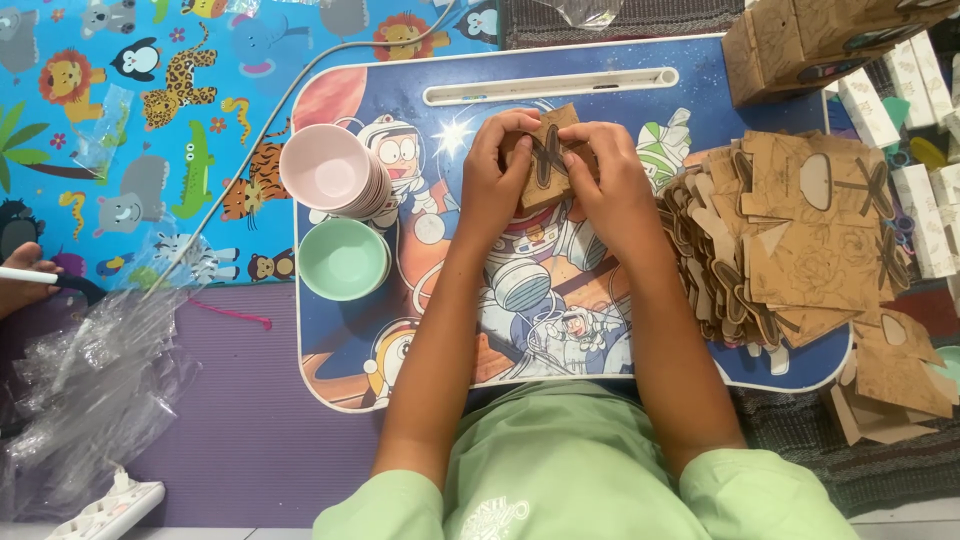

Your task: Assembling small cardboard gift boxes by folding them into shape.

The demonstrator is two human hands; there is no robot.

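Both hands meet over the middle of a blue cartoon-printed lap table. My left hand and my right hand grip a small brown cardboard box piece with a dark cut-out pattern, held between the fingers just above the tabletop. My thumbs press on its top face. A big heap of flat brown cardboard cut-outs lies right of my right hand on the table's right side.
A stack of pink bowls and a mint green bowl sit on the table's left. Assembled brown boxes stand at the top right beside white packets. Clear plastic bags and a white power strip lie at the lower left. Another person's hand shows at the left edge.
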